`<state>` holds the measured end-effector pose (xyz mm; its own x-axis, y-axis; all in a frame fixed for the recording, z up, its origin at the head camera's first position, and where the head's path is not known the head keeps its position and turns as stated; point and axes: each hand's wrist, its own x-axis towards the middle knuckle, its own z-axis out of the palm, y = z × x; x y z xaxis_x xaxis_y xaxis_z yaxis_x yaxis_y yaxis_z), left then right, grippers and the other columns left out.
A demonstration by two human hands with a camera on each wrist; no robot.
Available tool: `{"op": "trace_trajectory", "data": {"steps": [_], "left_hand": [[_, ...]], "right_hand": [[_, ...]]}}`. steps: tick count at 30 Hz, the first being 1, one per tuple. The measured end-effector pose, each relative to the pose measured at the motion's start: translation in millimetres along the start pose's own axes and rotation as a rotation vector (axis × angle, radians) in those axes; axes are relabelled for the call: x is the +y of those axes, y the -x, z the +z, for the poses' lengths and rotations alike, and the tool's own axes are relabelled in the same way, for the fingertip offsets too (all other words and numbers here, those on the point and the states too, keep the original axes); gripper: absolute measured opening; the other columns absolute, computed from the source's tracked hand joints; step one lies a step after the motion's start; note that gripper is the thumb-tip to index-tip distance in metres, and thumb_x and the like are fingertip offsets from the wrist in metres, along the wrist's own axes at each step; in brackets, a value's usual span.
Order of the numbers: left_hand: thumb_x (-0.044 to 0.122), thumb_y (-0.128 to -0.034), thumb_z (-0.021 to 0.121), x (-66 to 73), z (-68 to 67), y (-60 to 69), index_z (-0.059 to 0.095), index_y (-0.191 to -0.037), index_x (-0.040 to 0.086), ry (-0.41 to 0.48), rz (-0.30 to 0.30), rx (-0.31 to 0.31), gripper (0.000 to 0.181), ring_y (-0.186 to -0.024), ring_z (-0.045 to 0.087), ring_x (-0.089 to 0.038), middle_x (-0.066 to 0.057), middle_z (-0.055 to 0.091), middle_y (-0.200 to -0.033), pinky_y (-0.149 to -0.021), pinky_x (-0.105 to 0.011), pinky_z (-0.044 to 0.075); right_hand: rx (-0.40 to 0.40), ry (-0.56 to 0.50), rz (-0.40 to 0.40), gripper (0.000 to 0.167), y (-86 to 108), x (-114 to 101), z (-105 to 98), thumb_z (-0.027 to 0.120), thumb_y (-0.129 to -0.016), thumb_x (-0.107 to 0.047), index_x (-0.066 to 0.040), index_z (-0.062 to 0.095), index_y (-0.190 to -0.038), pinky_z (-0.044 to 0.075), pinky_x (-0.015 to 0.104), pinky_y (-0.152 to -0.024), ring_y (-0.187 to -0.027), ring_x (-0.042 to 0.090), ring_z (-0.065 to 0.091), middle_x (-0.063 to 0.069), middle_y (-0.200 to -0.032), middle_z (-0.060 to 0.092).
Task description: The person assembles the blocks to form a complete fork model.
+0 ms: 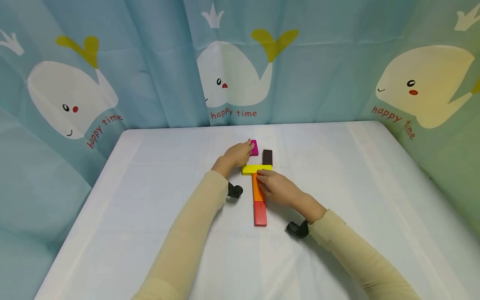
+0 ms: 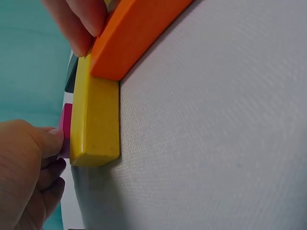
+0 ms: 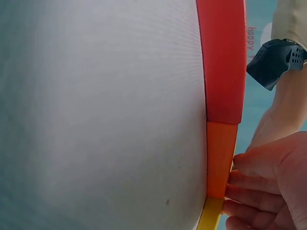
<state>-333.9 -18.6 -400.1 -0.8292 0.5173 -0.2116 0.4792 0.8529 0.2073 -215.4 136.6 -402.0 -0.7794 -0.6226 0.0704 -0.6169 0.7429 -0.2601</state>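
Observation:
In the head view my left hand [image 1: 238, 154] pinches a magenta block [image 1: 254, 148] at the far part of the table; the left wrist view shows the thumb against this block. Nearer, a yellow block [image 1: 249, 169] lies crosswise. An orange block [image 1: 257, 189] meets it end-on, followed in line by a red block [image 1: 260, 213]. The fingers of my right hand [image 1: 279, 188] rest on the orange block near its joint with the yellow one, looking fairly straight in the right wrist view. A dark brown block [image 1: 267, 157] stands against the yellow block's far side, near its right end.
A white cloth covers the table [image 1: 150, 208]. Behind and beside it hangs a blue-green curtain [image 1: 157, 83] with whale prints. Black wrist devices [image 1: 235, 191] jut out from both wrists, low over the table.

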Motion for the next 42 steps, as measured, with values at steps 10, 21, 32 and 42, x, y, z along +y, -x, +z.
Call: {"op": "trace_trajectory", "data": {"steps": [10, 21, 32, 42], "left_hand": [[0.021, -0.0982, 0.041, 4.0, 2.6, 0.0, 0.028, -0.145, 0.012, -0.010, -0.025, 0.005, 0.049, -0.132, 0.031, -0.020, -0.007, 0.021, -0.150, -0.106, -0.032, 0.025], [0.021, -0.0985, 0.039, 5.7, 3.3, 2.8, 0.030, -0.144, 0.011, -0.037, -0.004, -0.003, 0.047, -0.131, 0.032, -0.021, -0.008, 0.021, -0.150, -0.106, -0.032, 0.026], [0.022, -0.0981, 0.041, 6.8, 2.6, 9.2, 0.032, -0.143, 0.013, 0.000, 0.011, 0.004, 0.046, -0.130, 0.034, -0.023, -0.007, 0.024, -0.149, -0.105, -0.033, 0.027], [0.022, -0.0981, 0.041, 7.0, 3.0, 12.4, 0.033, -0.142, 0.014, 0.005, 0.022, 0.016, 0.046, -0.130, 0.034, -0.023, -0.007, 0.023, -0.149, -0.105, -0.034, 0.027]], "right_hand": [[0.027, -0.015, -0.012, 0.034, -0.4, -1.0, -1.2, 0.062, -0.086, -0.006, 0.011, 0.058, -0.115, 0.042, 0.041, -0.092, -0.112, 0.032, 0.053, 0.022, -0.118, 0.057], [0.029, -0.015, -0.008, 0.034, -0.5, -1.9, -1.8, 0.062, -0.086, -0.007, 0.011, 0.058, -0.115, 0.042, 0.042, -0.093, -0.112, 0.033, 0.052, 0.022, -0.118, 0.057], [0.022, -0.008, 0.001, 0.035, -0.7, -1.0, -0.2, 0.062, -0.086, -0.008, 0.011, 0.058, -0.116, 0.042, 0.041, -0.093, -0.113, 0.032, 0.052, 0.022, -0.119, 0.057], [0.009, -0.013, 0.011, 0.037, -1.0, -1.9, -1.1, 0.062, -0.087, -0.009, 0.010, 0.057, -0.118, 0.041, 0.041, -0.094, -0.115, 0.032, 0.051, 0.021, -0.120, 0.056]]}}
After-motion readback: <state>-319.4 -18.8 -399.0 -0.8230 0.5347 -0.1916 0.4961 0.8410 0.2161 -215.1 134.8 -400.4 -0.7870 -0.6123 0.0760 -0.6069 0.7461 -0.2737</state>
